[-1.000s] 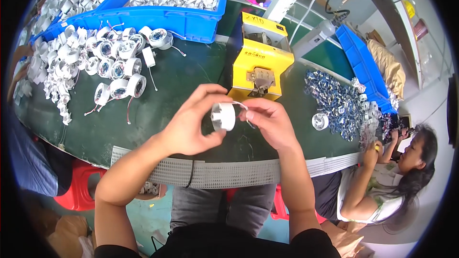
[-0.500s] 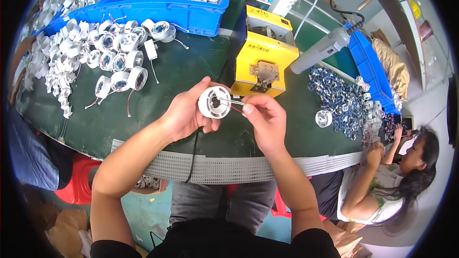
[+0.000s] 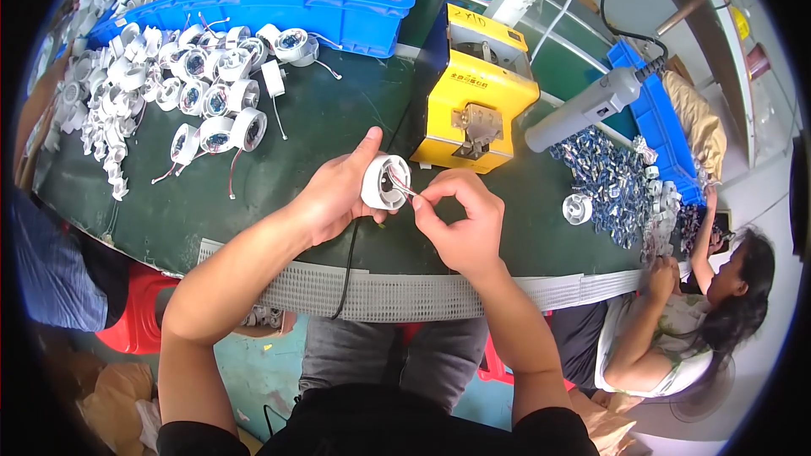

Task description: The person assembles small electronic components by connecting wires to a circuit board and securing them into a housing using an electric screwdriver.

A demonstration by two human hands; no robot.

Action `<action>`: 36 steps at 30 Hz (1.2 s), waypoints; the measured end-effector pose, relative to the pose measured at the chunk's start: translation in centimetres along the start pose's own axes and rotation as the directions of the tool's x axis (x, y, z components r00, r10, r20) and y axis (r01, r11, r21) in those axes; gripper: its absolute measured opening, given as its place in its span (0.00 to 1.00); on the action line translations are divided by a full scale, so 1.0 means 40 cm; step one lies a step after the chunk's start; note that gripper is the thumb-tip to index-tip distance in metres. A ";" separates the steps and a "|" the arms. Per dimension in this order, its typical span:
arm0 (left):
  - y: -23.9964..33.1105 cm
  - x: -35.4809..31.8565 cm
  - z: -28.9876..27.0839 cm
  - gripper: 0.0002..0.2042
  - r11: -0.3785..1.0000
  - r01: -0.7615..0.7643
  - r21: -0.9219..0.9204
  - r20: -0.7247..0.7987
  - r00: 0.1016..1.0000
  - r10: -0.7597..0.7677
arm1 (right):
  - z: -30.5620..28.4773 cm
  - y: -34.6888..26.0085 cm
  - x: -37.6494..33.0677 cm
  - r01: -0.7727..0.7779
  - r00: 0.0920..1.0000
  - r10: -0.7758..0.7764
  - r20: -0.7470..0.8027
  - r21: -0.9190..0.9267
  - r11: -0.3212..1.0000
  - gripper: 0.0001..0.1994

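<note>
A round white plastic housing [image 3: 374, 186] sits in my left hand [image 3: 337, 190], gripped at its rim with its hollow side turned to the right. Thin red and white wires [image 3: 404, 189] come out of the housing's middle. My right hand [image 3: 461, 215] pinches these wires between thumb and forefinger, close beside the housing. Both hands are above the green table [image 3: 312, 118], in front of a yellow machine [image 3: 479, 89]. The inside of the housing shows only in part.
To the left lie many white housings [image 3: 215, 131], some with wires. Behind them stands a blue bin [image 3: 338, 21] of small white parts. At right are a grey cylindrical tool [image 3: 583, 108], a heap of small blue parts [image 3: 604, 190], a loose white housing [image 3: 577, 209] and a seated co-worker [image 3: 667, 329].
The housing has turned so that its open side faces more to the right. My right hand has shifted slightly left with the wires, closer to the housing.
</note>
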State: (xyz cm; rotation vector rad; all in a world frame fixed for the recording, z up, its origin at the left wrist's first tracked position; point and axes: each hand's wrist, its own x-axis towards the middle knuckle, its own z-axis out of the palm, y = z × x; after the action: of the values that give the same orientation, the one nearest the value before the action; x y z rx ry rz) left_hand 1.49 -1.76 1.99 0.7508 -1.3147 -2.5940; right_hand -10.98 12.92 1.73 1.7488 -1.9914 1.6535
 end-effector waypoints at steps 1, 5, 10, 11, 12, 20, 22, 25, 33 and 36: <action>0.002 -0.001 0.002 0.28 1.000 -0.024 -0.004 0.044 0.999 0.024 | 0.004 -0.001 0.001 0.009 1.000 -0.009 -0.006 -0.014 1.000 0.08; -0.012 0.003 -0.005 0.25 0.997 -0.019 0.075 0.209 0.978 0.003 | 0.012 -0.012 -0.002 -0.051 0.999 0.052 0.008 -0.032 0.998 0.08; -0.004 -0.005 0.007 0.21 0.988 -0.152 -0.034 0.139 0.978 0.156 | -0.016 -0.012 0.023 0.047 0.998 -0.046 0.037 -0.027 0.999 0.15; 0.000 -0.005 0.003 0.21 0.986 -0.163 -0.021 0.133 0.977 0.164 | -0.032 0.003 0.019 0.097 0.992 -0.080 0.102 -0.171 0.980 0.16; 0.002 -0.005 0.004 0.21 0.986 -0.163 -0.019 0.134 0.977 0.164 | -0.031 0.008 0.017 0.097 0.992 -0.080 0.100 -0.172 0.980 0.16; 0.002 -0.015 0.020 0.21 0.968 -0.160 -0.196 0.106 0.977 0.183 | -0.032 -0.001 0.016 0.197 0.977 -0.211 -0.026 -0.261 0.945 0.11; -0.007 -0.014 0.018 0.21 0.965 -0.218 -0.144 0.111 0.966 0.235 | -0.030 -0.004 0.026 0.207 0.975 -0.218 -0.048 -0.167 0.964 0.07; -0.039 -0.005 0.025 0.21 0.926 -0.343 -0.156 0.147 0.919 0.366 | -0.034 -0.005 0.004 -0.318 0.948 0.300 0.104 0.352 0.880 0.07; -0.073 -0.001 0.041 0.20 0.889 -0.411 -0.201 0.308 0.835 0.456 | 0.007 -0.006 -0.007 -0.365 0.903 0.426 0.060 0.631 0.684 0.07; -0.076 -0.001 0.042 0.21 0.896 -0.384 -0.224 0.382 0.811 0.443 | 0.018 -0.006 -0.015 -0.300 0.928 0.372 -0.013 0.565 0.768 0.09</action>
State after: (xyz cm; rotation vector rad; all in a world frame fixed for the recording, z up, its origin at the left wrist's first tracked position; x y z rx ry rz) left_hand 1.00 1.29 0.44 -0.1419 -1.2045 -2.5112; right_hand -10.15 12.91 1.22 1.3876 -1.9843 2.6132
